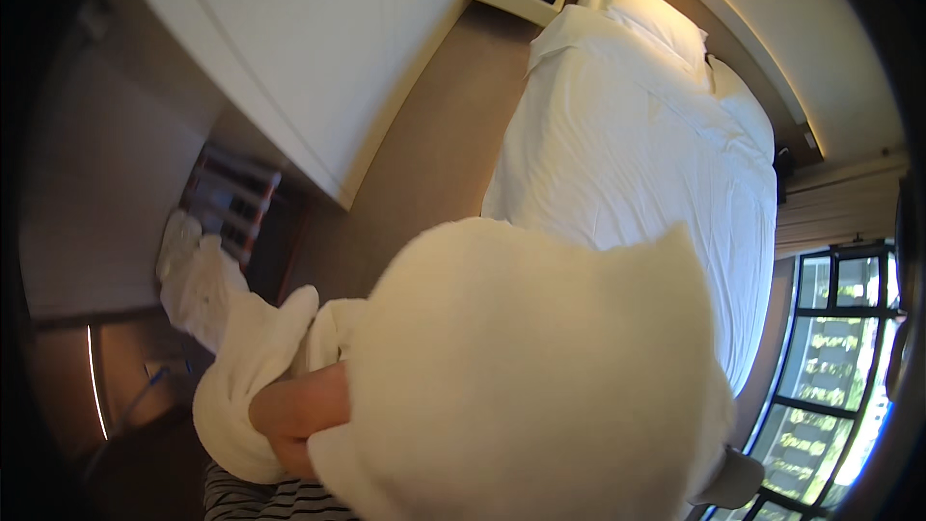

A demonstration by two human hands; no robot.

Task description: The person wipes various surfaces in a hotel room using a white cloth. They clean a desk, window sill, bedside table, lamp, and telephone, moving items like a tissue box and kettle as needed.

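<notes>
A large piece of thick white towelling cloth [535, 376] fills the lower middle of the view, close to the camera. My left hand [304, 405] shows in part at its left side, wrapped among the folds and holding the cloth; the fingertips are hidden. More white fabric [231, 383] bunches around and left of this hand, trailing up toward a rack. Whether the pieces are joined cannot be told. My right hand is out of view, with the big cloth covering that area. Below the left hand a striped garment [268, 499] shows.
A bed [622, 152] with white bedding and pillows [651, 18] stands ahead. Left of it are brown floor [434, 116] and a white panel [289, 36]. A bedside shelf [510, 0] holds a black box. A slatted rack [235, 195] is left; a window [817, 376] is right.
</notes>
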